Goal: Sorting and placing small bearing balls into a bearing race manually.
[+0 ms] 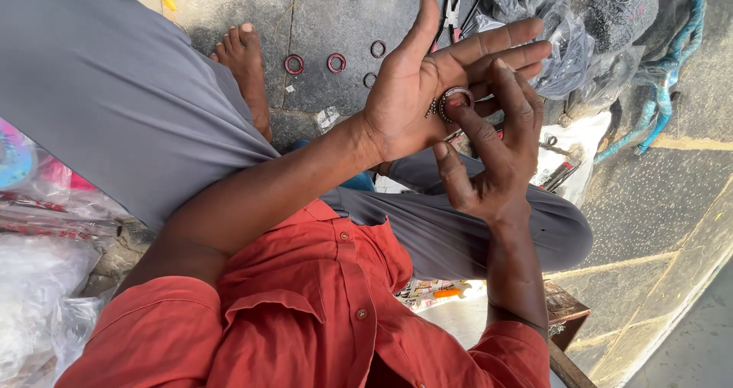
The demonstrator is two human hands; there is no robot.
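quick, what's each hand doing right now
Left hand: open flat, palm up, a small metal ring resting on it.
Right hand: fingers pressing on that ring, not closed around it.

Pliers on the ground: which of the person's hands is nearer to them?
Left. The left hand has its thumb just beside the pliers; the right hand is further off, fingertips on a ring in the left palm.
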